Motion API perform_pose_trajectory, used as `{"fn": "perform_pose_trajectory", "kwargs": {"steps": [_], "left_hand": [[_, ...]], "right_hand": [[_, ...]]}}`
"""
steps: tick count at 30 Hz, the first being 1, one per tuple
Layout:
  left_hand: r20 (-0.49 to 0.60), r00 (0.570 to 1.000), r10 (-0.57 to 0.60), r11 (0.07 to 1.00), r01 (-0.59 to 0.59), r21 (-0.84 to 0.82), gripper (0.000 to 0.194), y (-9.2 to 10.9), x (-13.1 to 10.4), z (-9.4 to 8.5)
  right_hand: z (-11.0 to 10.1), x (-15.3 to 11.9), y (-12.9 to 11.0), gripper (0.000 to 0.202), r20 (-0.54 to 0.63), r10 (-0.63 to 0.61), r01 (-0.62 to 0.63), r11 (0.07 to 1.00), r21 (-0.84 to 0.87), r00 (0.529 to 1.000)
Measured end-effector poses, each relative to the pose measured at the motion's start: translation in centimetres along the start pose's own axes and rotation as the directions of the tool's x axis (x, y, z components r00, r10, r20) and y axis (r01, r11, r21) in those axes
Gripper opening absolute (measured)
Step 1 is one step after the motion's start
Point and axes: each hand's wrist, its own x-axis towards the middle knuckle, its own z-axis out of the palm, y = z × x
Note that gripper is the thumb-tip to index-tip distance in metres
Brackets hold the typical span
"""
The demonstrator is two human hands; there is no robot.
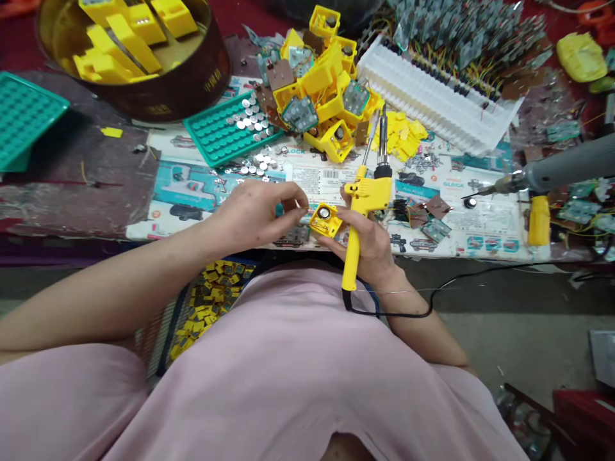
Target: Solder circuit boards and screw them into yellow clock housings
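Note:
My right hand (373, 246) is wrapped round a yellow soldering gun (354, 240), its metal tip pointing away from me. With the fingertips of that same hand I hold a small open yellow plastic case (319, 223). A round metal-rimmed part and thin wires sit inside the case. My left hand (259, 214) is at the case's left side, thumb and fingers pinched close together. Whatever lies between those fingertips is too small to make out. Beyond my hands is a heap of yellow cases (331, 70) with circuit boards among them.
A green tray (206, 137) carries silver discs. Behind it stands a round tin (158, 96) with yellow cases. A white rack (432, 96) holds wired boards. At right, a grey tool (567, 163) points inward, and a black cord (432, 301) runs past my right forearm.

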Motion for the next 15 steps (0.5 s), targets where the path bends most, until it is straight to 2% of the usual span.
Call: {"fn": "perform_pose_trajectory", "kwargs": {"steps": [2,7,11,15], "left_hand": [[0.018,0.998,-0.052,0.992,0.050,0.112,0.031,0.3,0.6,-0.1],[0.132,0.990,-0.054,0.962,0.016,0.274,0.035,1.8,3.0,0.4],[0.210,0.975,-0.075,0.935,-0.005,0.355,0.033,2.9,4.2,0.7],[0.178,0.983,-0.053,0.915,-0.023,0.402,0.034,3.8,4.7,1.2]], "right_hand": [[0.1,0.0,-0.1,0.061,-0.018,-0.007,0.007,0.999,-0.038,1.000],[0.2,0.2,-0.1,0.064,-0.055,-0.040,0.037,0.998,-0.059,0.998],[0.4,-0.1,0.0,0.061,-0.047,-0.003,0.003,1.000,-0.001,0.999],[0.5,-0.3,0.1,0.057,-0.025,0.004,-0.004,1.000,-0.007,1.000]]}}
